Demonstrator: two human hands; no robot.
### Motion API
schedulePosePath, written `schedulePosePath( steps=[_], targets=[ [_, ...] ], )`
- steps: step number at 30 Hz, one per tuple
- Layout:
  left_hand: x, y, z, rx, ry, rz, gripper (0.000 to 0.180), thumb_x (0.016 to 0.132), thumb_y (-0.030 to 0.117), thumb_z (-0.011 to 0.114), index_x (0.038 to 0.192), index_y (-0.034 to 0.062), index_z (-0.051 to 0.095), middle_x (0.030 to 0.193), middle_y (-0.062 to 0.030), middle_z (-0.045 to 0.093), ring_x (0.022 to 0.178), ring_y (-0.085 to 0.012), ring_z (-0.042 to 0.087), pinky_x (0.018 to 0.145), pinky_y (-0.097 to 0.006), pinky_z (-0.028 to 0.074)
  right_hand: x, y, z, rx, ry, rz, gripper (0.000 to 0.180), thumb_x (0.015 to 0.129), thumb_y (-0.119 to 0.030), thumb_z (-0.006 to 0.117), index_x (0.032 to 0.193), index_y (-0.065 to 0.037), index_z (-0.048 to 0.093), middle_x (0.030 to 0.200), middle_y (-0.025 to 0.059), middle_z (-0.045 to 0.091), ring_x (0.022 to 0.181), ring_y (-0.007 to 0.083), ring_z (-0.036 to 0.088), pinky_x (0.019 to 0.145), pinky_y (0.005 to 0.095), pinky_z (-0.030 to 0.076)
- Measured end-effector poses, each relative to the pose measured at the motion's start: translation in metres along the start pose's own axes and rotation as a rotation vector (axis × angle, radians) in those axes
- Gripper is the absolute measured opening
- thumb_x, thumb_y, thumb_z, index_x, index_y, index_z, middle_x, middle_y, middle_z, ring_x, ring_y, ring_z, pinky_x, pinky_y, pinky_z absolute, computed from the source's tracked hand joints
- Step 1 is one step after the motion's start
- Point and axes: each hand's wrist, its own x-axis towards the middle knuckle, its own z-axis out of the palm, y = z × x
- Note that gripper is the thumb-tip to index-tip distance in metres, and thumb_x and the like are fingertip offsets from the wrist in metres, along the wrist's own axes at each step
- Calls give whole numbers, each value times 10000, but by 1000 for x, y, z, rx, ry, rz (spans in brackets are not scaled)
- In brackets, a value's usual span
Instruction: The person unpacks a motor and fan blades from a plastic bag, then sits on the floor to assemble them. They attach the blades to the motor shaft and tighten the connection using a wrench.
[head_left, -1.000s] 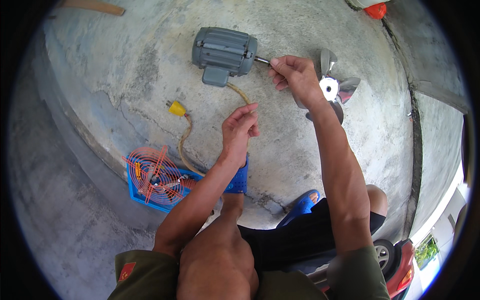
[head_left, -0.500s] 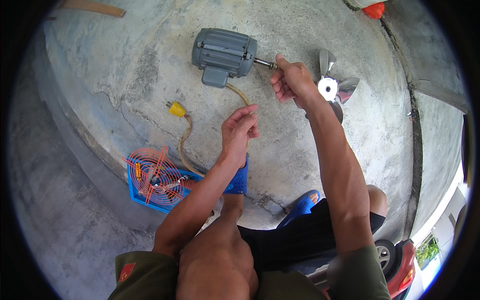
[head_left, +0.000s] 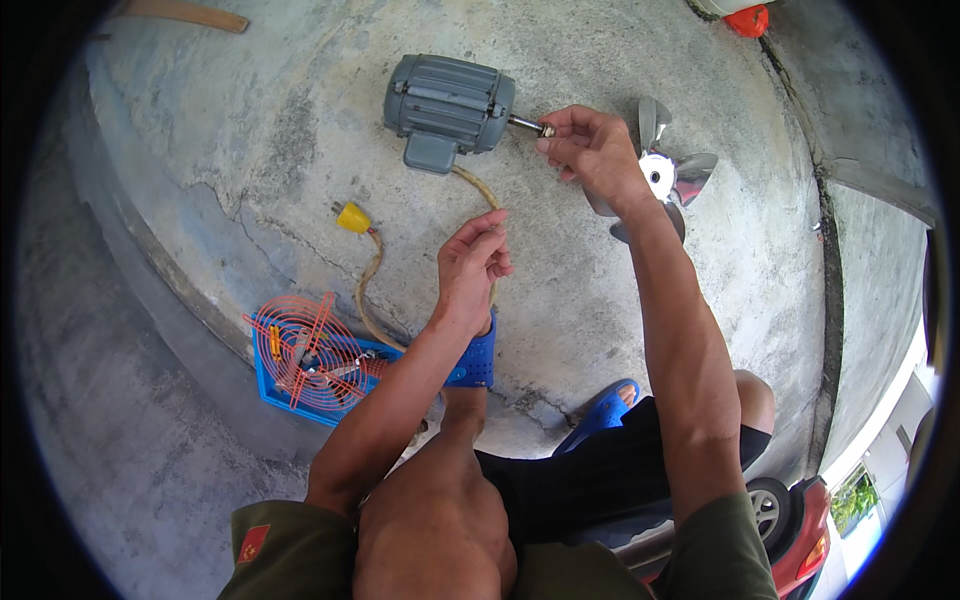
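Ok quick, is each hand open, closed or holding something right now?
Left hand: loosely curled near the pale cord; can't tell whether it holds anything.
Right hand: partly closed at the end of the motor shaft; can't tell whether it grips.

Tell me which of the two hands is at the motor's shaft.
The right hand: it is at the free end of the shaft on the grey motor; the left hand is apart, near the cord.
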Motion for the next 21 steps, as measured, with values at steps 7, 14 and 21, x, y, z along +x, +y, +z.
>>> schedulePosePath(
  steps=[7,14,21],
  targets=[
    [1,-1,-1,-29,14,19,339,1033,176,720,1343,42,699,844,42,652,721,-57,621,687,-250,542,4,-8,-6,72,-131,485,594,1078,-582,598,1018,-7,735,782,34,682,652,124,645,539,298,494],
    [1,0,-1,-20,11,9,345,1035,177,715,1352,41,692,852,40,652,734,-58,622,691,-250,541,-2,2,5,11,14,76,625,1051,-591,623,983,17,748,807,79,714,612,162,659,517,308,519],
    [0,2,0,-7,-3,9,334,1053,153,675,1368,44,663,891,25,638,768,-88,616,729,-286,525,7,0,-8,158,-106,467,347,1005,-318,791,1118,5,735,871,39,729,710,118,663,598,277,526]
  ],
)
